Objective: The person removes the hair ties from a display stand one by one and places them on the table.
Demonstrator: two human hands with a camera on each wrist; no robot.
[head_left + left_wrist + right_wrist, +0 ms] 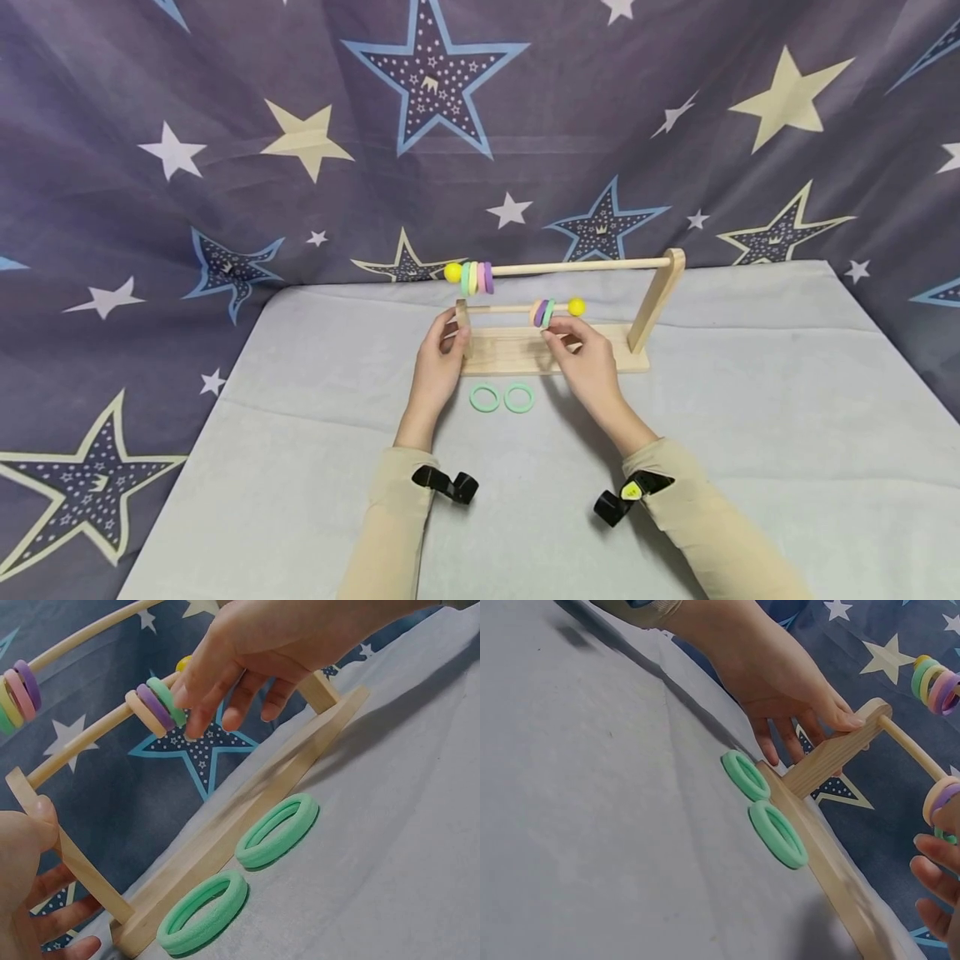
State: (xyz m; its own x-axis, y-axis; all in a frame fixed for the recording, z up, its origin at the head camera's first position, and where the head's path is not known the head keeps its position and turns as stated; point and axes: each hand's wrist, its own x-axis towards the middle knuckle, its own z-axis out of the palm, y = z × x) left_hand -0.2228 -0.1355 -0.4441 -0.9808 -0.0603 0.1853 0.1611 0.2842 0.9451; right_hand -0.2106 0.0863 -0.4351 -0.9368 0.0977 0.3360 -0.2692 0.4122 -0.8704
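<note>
A wooden rack (555,360) has two rods, one above the other, each ending in a yellow ball. My left hand (437,364) holds its short left post (79,866), thumb on the near side and fingers behind. On the lower rod (498,309) hang an orange, a purple and a green hair tie (166,703). My right hand (591,367) pinches the green one with thumb and forefinger; its other fingers are spread loosely. Two more green hair ties (484,397) (202,912) lie side by side on the table before the rack's base.
The upper rod (577,267) carries several pastel hair ties (477,278) beside its yellow ball (453,272). It runs to a tall post (657,300) at the right. Behind the grey-covered table (300,500) hangs a dark cloth (247,75) with stars.
</note>
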